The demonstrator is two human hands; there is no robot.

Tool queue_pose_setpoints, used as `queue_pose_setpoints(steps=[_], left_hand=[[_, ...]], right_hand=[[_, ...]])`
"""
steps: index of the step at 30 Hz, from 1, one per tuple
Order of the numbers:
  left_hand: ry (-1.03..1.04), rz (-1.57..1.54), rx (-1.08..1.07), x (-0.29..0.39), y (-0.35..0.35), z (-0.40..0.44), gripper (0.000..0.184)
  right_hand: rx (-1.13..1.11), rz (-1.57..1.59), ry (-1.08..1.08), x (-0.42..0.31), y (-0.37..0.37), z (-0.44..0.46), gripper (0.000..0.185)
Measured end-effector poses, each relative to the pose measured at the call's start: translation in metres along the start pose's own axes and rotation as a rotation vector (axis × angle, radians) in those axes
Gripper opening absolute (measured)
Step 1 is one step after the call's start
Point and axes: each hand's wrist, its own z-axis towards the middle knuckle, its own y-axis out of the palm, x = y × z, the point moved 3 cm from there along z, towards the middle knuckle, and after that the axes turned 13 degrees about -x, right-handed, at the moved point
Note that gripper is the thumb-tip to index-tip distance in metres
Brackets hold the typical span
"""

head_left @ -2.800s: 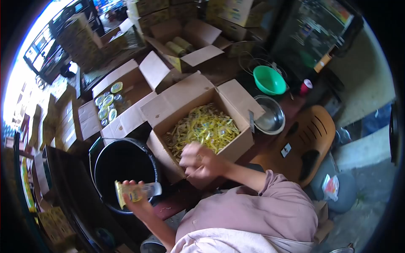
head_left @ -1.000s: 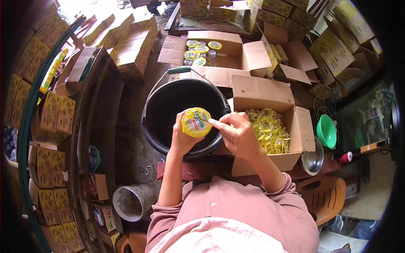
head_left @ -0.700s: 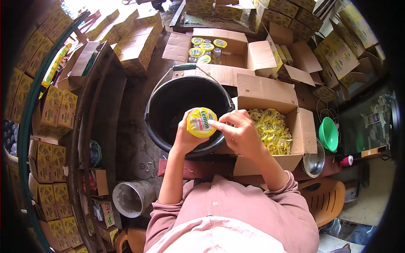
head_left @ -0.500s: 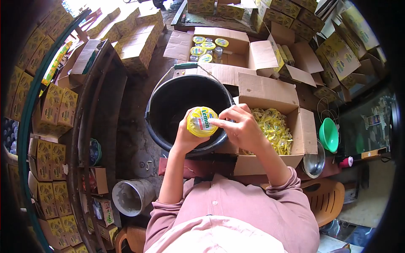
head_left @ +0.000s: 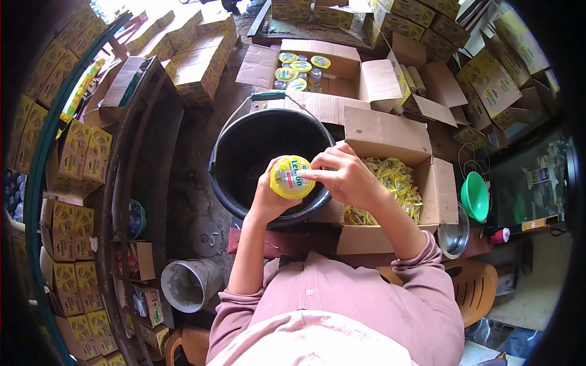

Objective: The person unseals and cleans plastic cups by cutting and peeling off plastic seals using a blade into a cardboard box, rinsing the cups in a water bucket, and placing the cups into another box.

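Yellow printed cartons (head_left: 74,235) stack at left, their lettering too small to read. An open carton (head_left: 372,240) of yellow strips (head_left: 400,190) stands beside a black bucket (head_left: 244,152). The right hand (head_left: 353,180) extends 1 forefinger onto the container's label; I cannot tell whether its thumb pinches anything. The left hand (head_left: 267,198) wraps around the container (head_left: 284,183), which sits between both hands, over the bucket's near rim. Green letters read "Lemon", partly covered by the fingertip.
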Motion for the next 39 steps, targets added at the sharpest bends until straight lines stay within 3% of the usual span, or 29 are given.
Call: queue_pose_setpoints(steps=[10,13,22,25,31,39], left_hand=[[0.016,0.1,0.024,0.006,-0.001,0.001,0.064],[0.034,0.117,0.051,-0.002,0.0,0.001,0.065],[0.16,0.253,0.127,0.004,0.0,0.002,0.051],[0.16,0.196,0.142,0.005,0.0,0.001,0.054],[0.129,-0.018,0.133,-0.007,0.002,0.001,0.064],[0.105,0.036,0.105,-0.007,0.002,0.001,0.067]], right_hand=[[-0.07,-0.084,0.032,0.026,-0.017,-0.022,0.04],[0.011,-0.069,0.028,0.03,-0.031,-0.026,0.038],[0.354,0.23,0.417,0.002,-0.016,-0.011,0.029],[0.331,0.334,0.424,-0.013,0.003,0.001,0.025],[0.284,0.219,0.366,-0.019,0.016,0.012,0.03],[0.184,0.205,0.358,-0.018,0.018,0.014,0.024]])
